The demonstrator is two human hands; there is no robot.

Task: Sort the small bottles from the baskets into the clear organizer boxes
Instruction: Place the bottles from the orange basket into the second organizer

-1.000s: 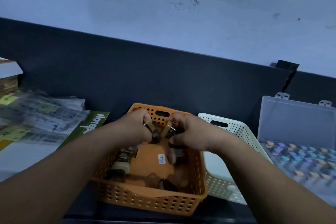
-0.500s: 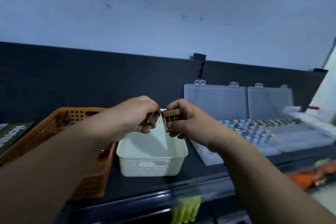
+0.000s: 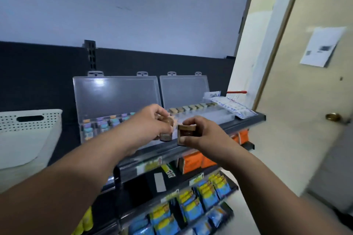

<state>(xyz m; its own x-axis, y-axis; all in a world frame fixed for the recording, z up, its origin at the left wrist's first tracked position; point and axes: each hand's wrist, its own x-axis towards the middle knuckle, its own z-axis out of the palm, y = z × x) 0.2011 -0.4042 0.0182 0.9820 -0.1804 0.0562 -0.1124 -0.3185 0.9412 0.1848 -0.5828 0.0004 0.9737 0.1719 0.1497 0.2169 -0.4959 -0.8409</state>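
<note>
Obs.: your left hand (image 3: 150, 120) is clenched round a dark bottle (image 3: 165, 133), base pointing down. Blur hides whether a second one sits in that fist.

Your right hand (image 3: 202, 133) pinches a brown-capped bottle (image 3: 186, 133) between thumb and fingers, cap toward you.

Both loads hang in the air just beside each other, above the front edge of the shelf (image 3: 246, 119) and clear of any box.

Layout:
- The left organizer box (image 3: 116, 95) stands with its lid propped up against the dark back panel. Its pastel-capped bottles (image 3: 103, 126) are packed upright at the near left.
- The right organizer box (image 3: 183, 89) is propped open the same way. It has one row of tan caps (image 3: 191, 108) along the back, and the floor in front looks unfilled.
- The white basket (image 3: 47, 118) sits well apart at far left.

Judgement: you carry one load per hand to halve the trips. The lids are up so that you can drop bottles in without a free hand. The brown tones match the tan row, so the right box is the likely target. You are mid-transfer, and nothing is placed yet.

Risk: the left grip may be crowded, so lower the bottles upright.
</note>
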